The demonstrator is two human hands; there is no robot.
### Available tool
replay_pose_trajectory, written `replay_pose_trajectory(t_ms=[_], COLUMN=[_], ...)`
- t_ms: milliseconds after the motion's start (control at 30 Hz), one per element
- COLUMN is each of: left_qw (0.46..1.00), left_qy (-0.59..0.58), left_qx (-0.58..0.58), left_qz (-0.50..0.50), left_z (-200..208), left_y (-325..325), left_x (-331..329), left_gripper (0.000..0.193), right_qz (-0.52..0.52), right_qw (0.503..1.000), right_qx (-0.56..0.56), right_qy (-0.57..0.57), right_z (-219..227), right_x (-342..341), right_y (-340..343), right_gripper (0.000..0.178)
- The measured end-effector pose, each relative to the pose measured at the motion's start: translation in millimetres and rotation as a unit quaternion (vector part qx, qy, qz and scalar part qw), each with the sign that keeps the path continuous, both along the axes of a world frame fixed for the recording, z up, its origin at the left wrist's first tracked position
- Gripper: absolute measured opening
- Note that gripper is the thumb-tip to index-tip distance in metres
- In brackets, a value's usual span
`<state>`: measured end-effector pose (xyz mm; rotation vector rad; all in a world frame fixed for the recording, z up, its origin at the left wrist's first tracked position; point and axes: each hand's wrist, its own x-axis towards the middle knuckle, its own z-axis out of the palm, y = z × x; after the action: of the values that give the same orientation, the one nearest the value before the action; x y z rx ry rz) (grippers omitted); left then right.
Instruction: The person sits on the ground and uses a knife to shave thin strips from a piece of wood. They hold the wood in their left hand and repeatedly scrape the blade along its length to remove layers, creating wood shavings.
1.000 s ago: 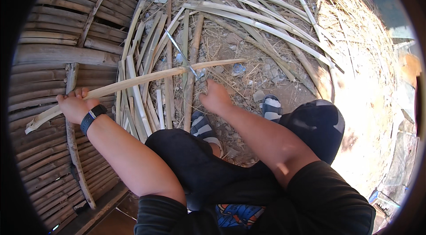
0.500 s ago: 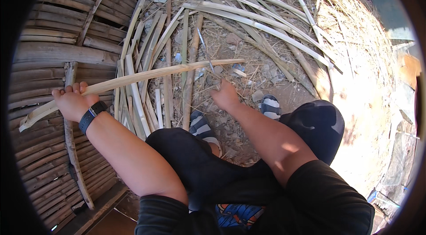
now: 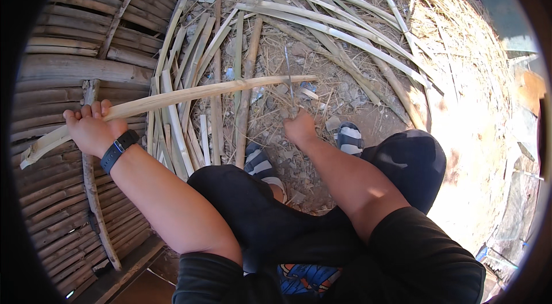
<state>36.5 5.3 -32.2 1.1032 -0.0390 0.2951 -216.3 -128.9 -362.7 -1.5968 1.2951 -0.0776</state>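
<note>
My left hand, with a dark watch on the wrist, is wrapped round a long pale bamboo strip near its left end. The strip reaches across to the right over the ground. Closed in front of me, my right hand grips a knife with a long, narrow blade pointing away from me. The blade meets or crosses the strip near its right end; I cannot tell how deep the contact is. My fingers hide the knife's handle.
Split bamboo strips lie piled at the far side. More strips and a round pole lie at the left, beside a bamboo slat wall. Chips and straw cover the ground between my sandalled feet.
The knife and my right hand have moved slightly right, and the blade has turned more upright in view. My left hand and the strip have shifted a little left.
</note>
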Motion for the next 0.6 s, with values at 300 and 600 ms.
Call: replay_pose_trajectory(t_ms=[300,600], left_qw=[0.999,0.999], left_qy=[0.024,0.007], left_qx=[0.009,-0.033], left_qz=[0.025,-0.007], left_z=[-9,14], left_y=[8,16], left_x=[8,-5], left_gripper=[0.026,0.032], right_qz=[0.018,0.015], right_qw=[0.994,0.994], right_qx=[-0.036,-0.094], right_qy=[0.105,-0.049], right_z=[-20,40], right_x=[-27,21], right_y=[-17,9], right_gripper=[0.043,0.046])
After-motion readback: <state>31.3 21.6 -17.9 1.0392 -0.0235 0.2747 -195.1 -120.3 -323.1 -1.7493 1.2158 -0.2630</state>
